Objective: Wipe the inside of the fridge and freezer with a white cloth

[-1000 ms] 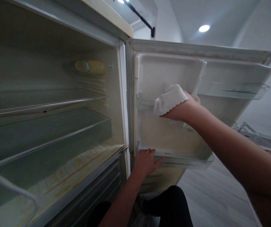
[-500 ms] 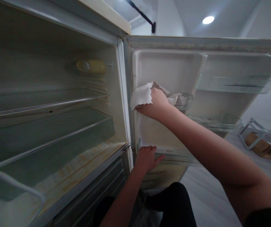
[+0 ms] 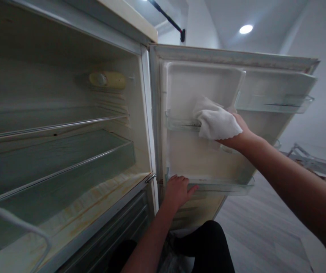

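My right hand [image 3: 237,132] is closed on a crumpled white cloth [image 3: 218,119], whose folds hide most of the fingers. The cloth is in front of the middle shelf [image 3: 181,124] on the inside of an open fridge door [image 3: 199,155] and covers part of it. Lower down, my left hand [image 3: 177,190] rests at the hinge-side end of the bottom door shelf [image 3: 222,187]. Its fingers lie over the shelf's rim, and the thumb is stretched out to the right.
The fridge's inside [image 3: 117,148] opens to the left, with glass shelves, a yellowed lamp cover [image 3: 107,80] and brown stains along its floor. A clear upper shelf [image 3: 273,104] juts from the door's right half. My bent knee [image 3: 211,242] is below the door.
My right hand has carried the cloth rightward and slightly down from the hinge side, uncovering the left end of the middle shelf. The door's free edge appears further left. My left hand stays put.
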The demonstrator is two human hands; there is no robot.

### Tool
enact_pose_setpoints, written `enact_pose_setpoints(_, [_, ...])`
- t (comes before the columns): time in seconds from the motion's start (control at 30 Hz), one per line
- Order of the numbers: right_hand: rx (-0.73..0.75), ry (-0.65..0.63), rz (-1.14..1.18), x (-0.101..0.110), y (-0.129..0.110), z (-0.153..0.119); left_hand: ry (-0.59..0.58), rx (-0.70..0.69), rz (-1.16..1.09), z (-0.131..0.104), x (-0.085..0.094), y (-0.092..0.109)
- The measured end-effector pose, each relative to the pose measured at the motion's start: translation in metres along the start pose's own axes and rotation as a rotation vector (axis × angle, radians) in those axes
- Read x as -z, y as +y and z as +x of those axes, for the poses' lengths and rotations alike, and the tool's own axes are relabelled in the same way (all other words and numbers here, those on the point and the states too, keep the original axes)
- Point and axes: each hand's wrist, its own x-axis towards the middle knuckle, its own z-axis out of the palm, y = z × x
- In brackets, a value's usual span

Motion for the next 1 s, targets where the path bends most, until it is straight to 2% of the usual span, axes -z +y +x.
enact_pose_setpoints(0.07, [0.002, 0.030, -0.056, 0.000, -0.015, 0.001, 0.010, 0.007, 0.001, 0.001, -0.001, 0.001])
enact_pose_setpoints(0.17, [0.097, 0.037, -0.130, -0.004, -0.045, 0.002, 0.016, 0.013, 0.009, 0.003, -0.002, 0.003])
enact_pose_setpoints(0.3, [0.245, -0.036, -0.119, -0.004, -0.079, 0.002, -0.002, 0.022, 0.008, 0.003, -0.003, 0.003])
enact_pose_setpoints(0.37, [0.334, -0.109, -0.078, 0.004, -0.086, 0.004, 0.005, 0.027, 0.001, 0.002, -0.003, 0.002])
enact_pose_setpoints(0.47, [0.437, -0.175, -0.010, 0.014, -0.085, 0.011, 0.004, 0.027, 0.008, 0.001, -0.003, 0.001])
enact_pose_setpoints(0.53, [0.397, -0.136, -0.028, 0.014, -0.082, 0.018, -0.005, 0.023, 0.004, 0.000, -0.002, 0.000])
enact_pose_setpoints(0.7, [0.012, 0.020, -0.212, -0.010, -0.098, 0.038, -0.002, 0.028, -0.021, -0.001, -0.002, -0.001])
enact_pose_setpoints(0.87, [-0.038, 0.079, -0.231, -0.036, -0.132, 0.062, -0.002, 0.018, -0.012, -0.002, -0.001, -0.001])
enact_pose_setpoints(1.0, [-0.040, 0.097, -0.229, -0.040, -0.137, 0.064, -0.016, 0.008, -0.002, -0.003, -0.001, -0.003])
